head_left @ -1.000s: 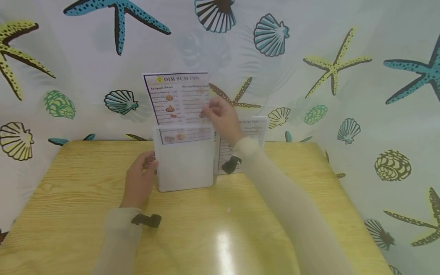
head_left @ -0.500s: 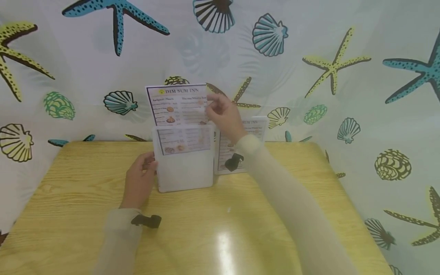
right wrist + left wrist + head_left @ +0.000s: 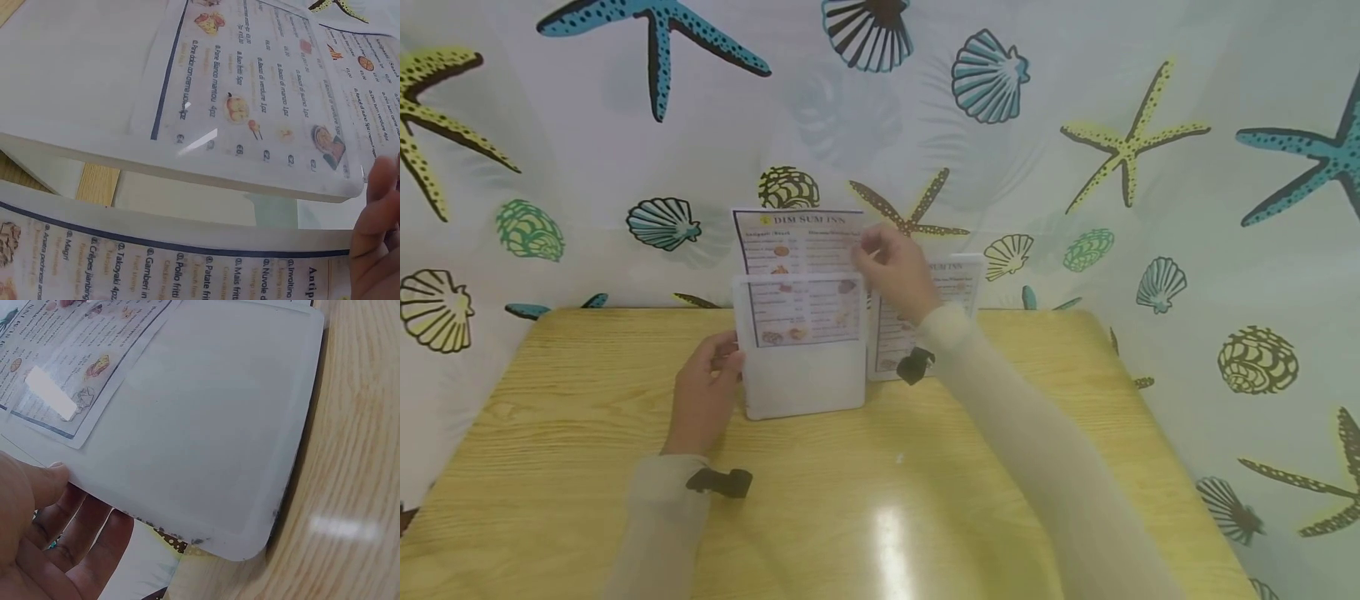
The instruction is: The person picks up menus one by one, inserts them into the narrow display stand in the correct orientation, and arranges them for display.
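Observation:
A white menu holder (image 3: 805, 379) with a clear front stands upright on the wooden table. My left hand (image 3: 703, 387) grips its left edge, thumb in front and fingers behind, as the left wrist view shows. A printed menu sheet (image 3: 797, 242) headed "DIM SUM INN" sits partly inside the holder, its lower part behind the clear front and its top sticking out above. My right hand (image 3: 895, 267) pinches the sheet's right edge near the top. In the left wrist view, the sheet's bottom edge lies above a blank white area of the holder.
A second menu holder (image 3: 955, 287), with a similar menu in it, stands just behind and to the right, partly hidden by my right hand and wrist. Behind the wooden table (image 3: 587, 392) hangs a white curtain (image 3: 737, 133) printed with starfish and shells.
The menu sheet has slid down into the holder, with less of it above the rim, and shifted slightly right. My right hand has lowered with it. The left hand and holder stay put.

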Demonstrator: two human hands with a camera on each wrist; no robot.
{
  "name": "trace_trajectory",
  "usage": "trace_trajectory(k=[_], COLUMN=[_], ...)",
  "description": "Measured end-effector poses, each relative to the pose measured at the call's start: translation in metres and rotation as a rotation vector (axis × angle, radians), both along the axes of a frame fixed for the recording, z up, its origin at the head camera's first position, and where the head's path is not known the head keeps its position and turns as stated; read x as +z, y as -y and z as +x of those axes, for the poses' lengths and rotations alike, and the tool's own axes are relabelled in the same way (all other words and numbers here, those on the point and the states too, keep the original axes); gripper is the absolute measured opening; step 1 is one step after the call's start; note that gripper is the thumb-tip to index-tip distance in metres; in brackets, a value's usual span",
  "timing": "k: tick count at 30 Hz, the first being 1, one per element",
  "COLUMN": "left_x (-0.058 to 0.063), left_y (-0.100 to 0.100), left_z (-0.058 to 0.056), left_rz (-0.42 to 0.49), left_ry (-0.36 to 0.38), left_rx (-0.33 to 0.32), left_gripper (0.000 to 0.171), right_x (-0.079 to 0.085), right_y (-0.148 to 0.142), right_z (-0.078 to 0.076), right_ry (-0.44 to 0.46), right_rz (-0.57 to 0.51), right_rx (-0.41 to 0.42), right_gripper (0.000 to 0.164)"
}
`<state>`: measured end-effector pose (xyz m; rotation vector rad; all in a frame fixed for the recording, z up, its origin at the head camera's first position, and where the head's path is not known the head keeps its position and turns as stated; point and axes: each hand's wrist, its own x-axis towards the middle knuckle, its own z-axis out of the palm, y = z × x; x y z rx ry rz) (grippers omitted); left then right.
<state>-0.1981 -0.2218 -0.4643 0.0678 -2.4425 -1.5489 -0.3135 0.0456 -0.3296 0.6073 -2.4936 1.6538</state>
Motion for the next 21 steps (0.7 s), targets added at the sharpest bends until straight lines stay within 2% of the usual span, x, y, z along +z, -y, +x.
trace_trajectory(k=[4, 9, 17, 21], left_x=[0.0003, -0.0011, -0.0015, -0.0009], left_y=[0.0003, 0.0011, 0.0013, 0.0008], left_z=[0.0001, -0.0002, -0.0002, 0.0003], left_rz=[0.003, -0.006, -0.015, -0.014], left_ry=[0.011, 0.015, 0.008, 0.008], left_rx=[-0.001, -0.006, -0.005, -0.007], left_gripper=[0.044, 0.045, 0.045, 0.046], right_x=[-0.0008, -0.0016, -0.0038, -0.0059], right_y=[0.0002, -0.0004, -0.0018, -0.002], right_z=[0.0003, -0.0025, 0.0001, 0.0008], right_ry=[0.0, -0.022, 0.027, 0.015], right_rz=[-0.02, -0.029, 0.042, 0.057], right_rx=[0.012, 0.024, 0.02, 0.01], right_gripper=[0.027, 0.028, 0.03, 0.027])
